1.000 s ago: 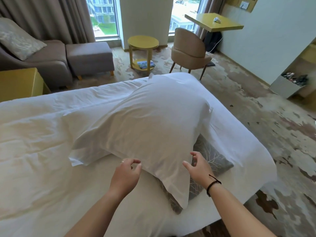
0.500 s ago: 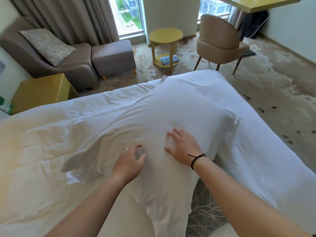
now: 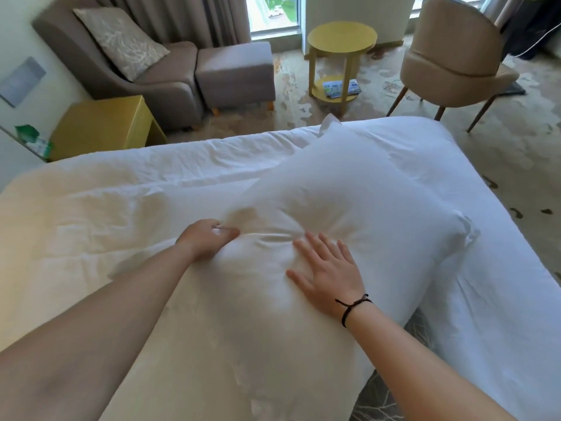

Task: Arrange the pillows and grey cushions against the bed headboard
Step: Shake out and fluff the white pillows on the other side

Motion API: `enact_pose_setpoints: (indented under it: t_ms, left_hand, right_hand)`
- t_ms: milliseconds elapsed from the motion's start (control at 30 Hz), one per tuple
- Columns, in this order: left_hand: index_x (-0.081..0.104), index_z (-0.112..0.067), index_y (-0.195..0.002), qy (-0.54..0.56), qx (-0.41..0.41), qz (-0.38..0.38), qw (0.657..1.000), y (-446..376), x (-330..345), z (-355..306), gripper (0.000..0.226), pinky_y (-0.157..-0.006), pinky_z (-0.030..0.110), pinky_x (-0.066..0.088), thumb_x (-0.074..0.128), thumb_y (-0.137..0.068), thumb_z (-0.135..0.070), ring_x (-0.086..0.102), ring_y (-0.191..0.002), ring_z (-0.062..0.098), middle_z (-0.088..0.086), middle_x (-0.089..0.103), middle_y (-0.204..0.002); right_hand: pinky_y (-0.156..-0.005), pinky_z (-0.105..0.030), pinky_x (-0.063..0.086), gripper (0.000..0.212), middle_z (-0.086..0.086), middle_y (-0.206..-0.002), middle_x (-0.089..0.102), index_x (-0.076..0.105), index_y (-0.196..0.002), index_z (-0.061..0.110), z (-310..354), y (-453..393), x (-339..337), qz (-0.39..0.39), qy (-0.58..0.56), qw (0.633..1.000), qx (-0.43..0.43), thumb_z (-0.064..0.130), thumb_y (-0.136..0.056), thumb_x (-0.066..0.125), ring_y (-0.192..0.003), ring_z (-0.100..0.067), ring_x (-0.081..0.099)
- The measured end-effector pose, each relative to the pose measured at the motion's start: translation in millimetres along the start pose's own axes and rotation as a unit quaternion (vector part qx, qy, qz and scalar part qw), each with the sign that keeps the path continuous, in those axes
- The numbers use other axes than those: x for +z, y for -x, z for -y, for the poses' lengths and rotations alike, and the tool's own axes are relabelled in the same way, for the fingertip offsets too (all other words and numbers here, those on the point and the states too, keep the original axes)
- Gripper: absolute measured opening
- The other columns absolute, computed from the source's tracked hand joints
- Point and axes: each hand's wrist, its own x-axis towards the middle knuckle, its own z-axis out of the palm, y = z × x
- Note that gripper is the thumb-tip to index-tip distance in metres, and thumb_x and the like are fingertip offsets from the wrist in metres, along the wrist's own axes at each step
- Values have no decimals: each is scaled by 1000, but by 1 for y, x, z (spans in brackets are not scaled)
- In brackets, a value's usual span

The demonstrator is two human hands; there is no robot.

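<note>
Two hands work the white pillow (image 3: pixel 349 208) lying on the bed (image 3: pixel 91 208): the left hand (image 3: pixel 206 238) pinches a fold, the right hand (image 3: pixel 328 268) presses flat, fingers spread. Soft and light, it looks best gripped at its edges. A grey cushion (image 3: pixel 391 387) seems partly hidden underneath.

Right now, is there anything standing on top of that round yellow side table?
No, the top of the round yellow side table is bare; only magazines lie on its lower shelf.

L hand (image 3: pixel 209 238) now bunching pillow (image 3: pixel 349 208), R hand (image 3: pixel 328 271) pressed flat
</note>
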Motion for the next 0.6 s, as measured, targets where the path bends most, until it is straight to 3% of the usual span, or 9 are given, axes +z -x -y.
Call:
enact_pose_setpoints:
  t_ms: [67, 133, 167, 267, 367, 433, 500, 567, 600]
  left_hand:
    - [58, -20, -62, 13, 14, -15, 1000, 15, 17, -5, 43, -67, 33, 41, 62, -83, -57, 64, -90, 30, -1, 65, -74]
    - [52, -23, -61, -5, 60, -34, 998, 39, 34, -14, 37, -67, 36, 42, 58, -88, -48, 63, -89, 33, 5, 69, -80]
    - [47, -25, -61, -26, 97, -52, 994, 53, 40, -21, 35, -66, 37, 40, 56, -89, -43, 62, -88, 35, 7, 70, -83]
    - [37, -27, -61, -70, 226, -108, 966, 98, 53, -47, 33, -63, 34, 28, 52, -88, -37, 60, -72, 35, 8, 66, -70]
    - [37, -29, -64, -109, 302, -134, 937, 142, 59, -71, 29, -70, 34, 35, 49, -88, -40, 58, -62, 29, 1, 62, -62]
    - [39, -28, -67, -143, 309, -105, 934, 165, 58, -81, 28, -90, 39, 38, 46, -90, -42, 59, -68, 21, -3, 62, -68]
    - [48, -29, -76, -172, 298, -41, 938, 184, 56, -87, 24, -113, 47, 18, 41, -94, -44, 60, -85, 18, -4, 64, -81]
    - [45, -28, -75, -183, 294, -3, 938, 195, 55, -90, 29, -116, 55, -1, 36, -92, -48, 59, -90, 20, -5, 62, -83]
    - [40, -26, -70, -180, 286, 9, 941, 196, 52, -90, 35, -114, 58, -3, 33, -91, -53, 59, -88, 20, -6, 59, -78]
  right_hand:
    - [-118, -42, 16, 65, 9, -154, 35, 35, -142, 40, 4, 8, -2, -20, 14, 1000, 7, 74, -88, 25, -142, -18, 27]
    - [-99, -39, 38, 52, 6, -122, 60, 57, -118, 32, 10, 16, -12, -86, 19, 996, 2, 69, -88, 38, -113, -22, 54]
    - [-86, -38, 43, 44, 6, -102, 63, 62, -102, 28, 12, 17, -21, -124, 16, 992, -4, 65, -88, 42, -95, -22, 59]
    - [-62, -34, 43, 35, 6, -71, 55, 55, -71, 22, 20, 2, -55, -201, -15, 979, -26, 49, -92, 50, -65, -21, 55]
    - [-60, -34, 40, 28, 1, -73, 58, 58, -73, 17, 33, -32, -91, -244, -13, 963, -113, 36, -93, 53, -66, -23, 53]
    - [-71, -37, 43, 23, 0, -85, 64, 64, -86, 17, 40, -61, -111, -193, 19, 965, -177, 32, -95, 49, -79, -25, 58]
    - [-87, -39, 41, 24, 1, -102, 68, 66, -104, 23, 41, -89, -122, -67, 75, 974, -202, 30, -97, 44, -100, -25, 60]
    - [-101, -40, 34, 32, 3, -122, 64, 59, -123, 31, 32, -112, -123, 83, 157, 968, -175, 33, -97, 40, -119, -21, 54]
    - [-105, -42, 31, 35, 3, -129, 61, 56, -128, 32, 26, -118, -120, 150, 198, 957, -151, 35, -97, 38, -125, -20, 51]
